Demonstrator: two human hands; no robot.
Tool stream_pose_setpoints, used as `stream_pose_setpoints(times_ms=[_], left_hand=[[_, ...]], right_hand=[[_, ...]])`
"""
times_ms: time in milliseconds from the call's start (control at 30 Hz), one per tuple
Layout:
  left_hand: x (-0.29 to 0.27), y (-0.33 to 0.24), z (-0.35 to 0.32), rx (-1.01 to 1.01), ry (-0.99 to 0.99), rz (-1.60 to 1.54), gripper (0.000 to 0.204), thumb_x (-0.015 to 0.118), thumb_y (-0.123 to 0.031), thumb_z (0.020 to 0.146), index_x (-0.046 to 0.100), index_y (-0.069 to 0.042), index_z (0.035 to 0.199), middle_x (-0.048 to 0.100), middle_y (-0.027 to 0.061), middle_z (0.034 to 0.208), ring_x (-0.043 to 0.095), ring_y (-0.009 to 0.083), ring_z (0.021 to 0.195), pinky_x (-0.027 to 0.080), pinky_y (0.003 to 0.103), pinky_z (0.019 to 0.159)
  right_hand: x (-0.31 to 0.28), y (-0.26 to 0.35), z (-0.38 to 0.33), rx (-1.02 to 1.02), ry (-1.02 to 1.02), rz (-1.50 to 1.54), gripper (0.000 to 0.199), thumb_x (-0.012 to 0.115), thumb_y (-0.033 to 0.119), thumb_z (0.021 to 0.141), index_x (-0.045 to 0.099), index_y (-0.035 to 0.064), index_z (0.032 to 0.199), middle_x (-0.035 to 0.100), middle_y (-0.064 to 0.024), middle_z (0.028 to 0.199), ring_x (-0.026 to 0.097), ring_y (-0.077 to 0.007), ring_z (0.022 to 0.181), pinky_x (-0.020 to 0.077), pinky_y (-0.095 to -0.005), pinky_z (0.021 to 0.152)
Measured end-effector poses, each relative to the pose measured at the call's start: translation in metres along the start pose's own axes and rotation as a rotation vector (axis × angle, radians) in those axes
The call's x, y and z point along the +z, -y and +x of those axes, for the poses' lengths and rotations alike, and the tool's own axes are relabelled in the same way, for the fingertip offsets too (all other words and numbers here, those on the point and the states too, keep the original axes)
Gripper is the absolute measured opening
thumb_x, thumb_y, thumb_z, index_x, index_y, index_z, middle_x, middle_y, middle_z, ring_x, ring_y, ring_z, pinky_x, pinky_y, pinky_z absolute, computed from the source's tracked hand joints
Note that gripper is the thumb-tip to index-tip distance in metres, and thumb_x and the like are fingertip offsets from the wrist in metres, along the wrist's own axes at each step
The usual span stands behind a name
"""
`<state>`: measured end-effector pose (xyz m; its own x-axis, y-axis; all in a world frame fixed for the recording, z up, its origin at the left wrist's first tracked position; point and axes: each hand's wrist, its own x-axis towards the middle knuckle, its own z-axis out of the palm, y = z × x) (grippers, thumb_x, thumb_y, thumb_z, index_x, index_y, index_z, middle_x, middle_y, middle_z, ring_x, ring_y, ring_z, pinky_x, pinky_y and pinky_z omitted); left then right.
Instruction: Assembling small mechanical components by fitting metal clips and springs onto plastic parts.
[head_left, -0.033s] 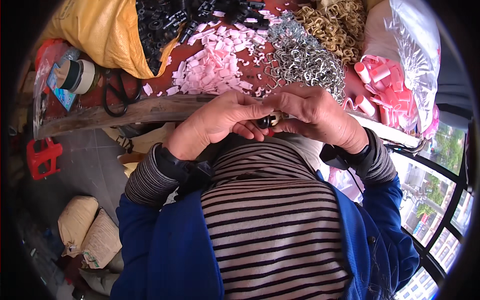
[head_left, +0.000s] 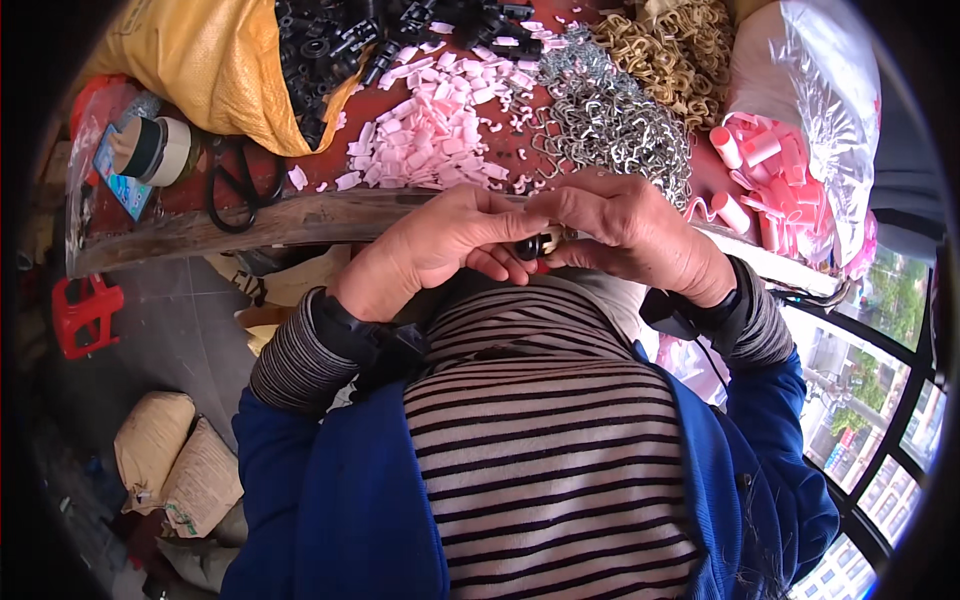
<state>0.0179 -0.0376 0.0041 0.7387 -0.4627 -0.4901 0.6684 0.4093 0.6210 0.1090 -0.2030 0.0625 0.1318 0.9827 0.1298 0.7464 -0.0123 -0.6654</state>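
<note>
Just off the table's front edge, my hands meet around a small black plastic part [head_left: 531, 246] with a pale beige piece [head_left: 556, 240] at its right end. My left hand [head_left: 445, 235] is closed on the black part, thumb on top and fingers curled underneath. My right hand [head_left: 640, 225] pinches the beige piece between thumb and forefinger. The fingers cover most of both pieces, so how they fit together is hidden. Beyond the hands lie a heap of small pink plastic pieces [head_left: 430, 125] and a pile of silvery metal hooks [head_left: 620, 125].
A yellow sack [head_left: 215, 75] of black plastic parts [head_left: 330, 45] lies back left, near black-handled scissors [head_left: 243, 190] and a jar [head_left: 160, 150]. Beige hook-shaped pieces [head_left: 675, 50] are heaped back right. A clear bag [head_left: 835, 130] holds pink tubes and strips [head_left: 775, 185]. Sacks [head_left: 200, 480] stand on the floor.
</note>
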Motion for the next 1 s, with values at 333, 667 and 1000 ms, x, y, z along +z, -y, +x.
stream_pose_setpoints(times_ms=[333, 667, 1000], left_hand=[[-0.016, 0.003, -0.022, 0.181, 0.098, 0.014, 0.027, 0.055, -0.017, 0.074, 0.054, 0.003, 0.094, 0.060, 0.0100, 0.081, 0.059, 0.0137, 0.067, 0.047, 0.019, 0.056], [-0.029, 0.002, -0.021, 0.381, -0.186, -0.231, 0.025, 0.052, -0.018, 0.076, 0.055, 0.001, 0.091, 0.059, 0.0099, 0.080, 0.058, 0.0151, 0.069, 0.047, 0.020, 0.058], [-0.022, 0.001, -0.012, 0.452, -0.249, -0.295, 0.020, 0.055, -0.017, 0.077, 0.055, -0.003, 0.090, 0.058, 0.0046, 0.080, 0.058, 0.0133, 0.069, 0.046, 0.019, 0.058]], right_hand=[[-0.006, -0.069, 0.020, 0.406, -0.163, 0.338, 0.043, 0.068, 0.017, 0.064, 0.051, 0.0036, 0.101, 0.055, -0.0106, 0.089, 0.056, -0.0252, 0.069, 0.0464, -0.0328, 0.063], [0.021, -0.115, 0.060, 0.305, -0.153, -0.757, 0.011, 0.046, 0.016, 0.078, 0.050, 0.0074, 0.084, 0.053, -0.0103, 0.079, 0.056, -0.0293, 0.065, 0.0468, -0.0345, 0.057], [0.014, -0.094, 0.038, 0.298, -0.333, -0.177, 0.010, 0.052, 0.011, 0.077, 0.048, 0.0057, 0.084, 0.054, -0.0078, 0.069, 0.055, -0.0238, 0.058, 0.0436, -0.0296, 0.053]])
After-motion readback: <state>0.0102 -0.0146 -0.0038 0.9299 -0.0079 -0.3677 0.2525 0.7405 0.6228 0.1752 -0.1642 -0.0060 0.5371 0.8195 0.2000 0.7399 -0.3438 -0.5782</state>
